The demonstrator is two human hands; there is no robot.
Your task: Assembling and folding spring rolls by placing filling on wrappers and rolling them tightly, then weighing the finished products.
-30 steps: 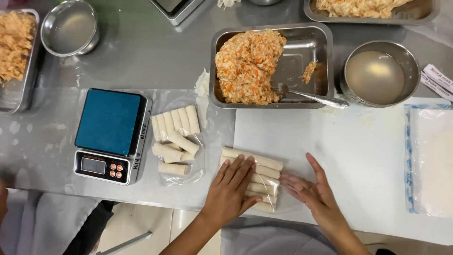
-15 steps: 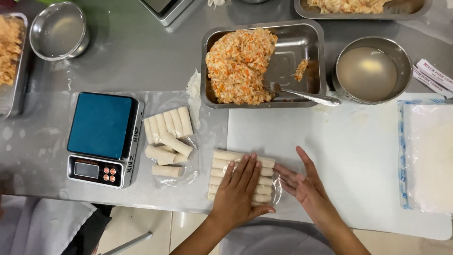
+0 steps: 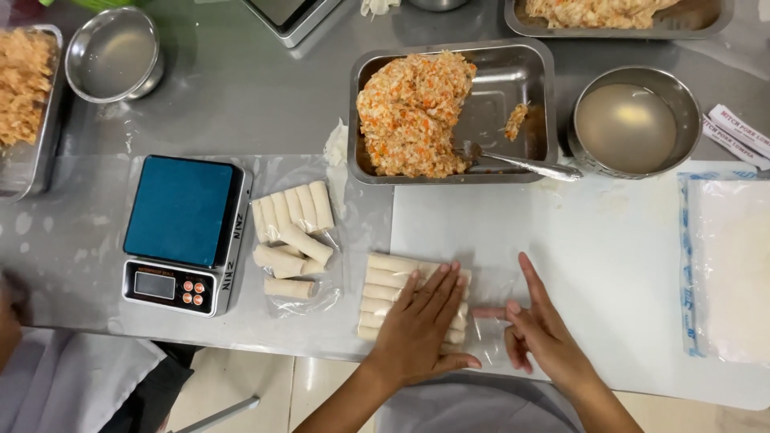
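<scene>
Left hand (image 3: 421, 329) flat, fingers (image 3: 437, 285) spread forward; right hand (image 3: 539, 325) open, edge-on beside it.

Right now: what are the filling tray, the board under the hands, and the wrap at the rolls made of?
Filling tray: likely stainless steel, brushed, grey with soft reflections. Board: looks like white plastic, matte, flat, uniform; could be another material. Wrap: thin clear plastic film, glossy and wrinkled, beside the rolls under the left hand and right hand.

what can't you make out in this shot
Head view only:
- Stack of pale rolled wrappers: count hidden under the left hand.
- Right hand: its curled fingers hide any contact with the clear plastic.
- Small digital scale with blue platform: display too small.
- Steel tray of shredded filling: cut off by the left edge.
</scene>
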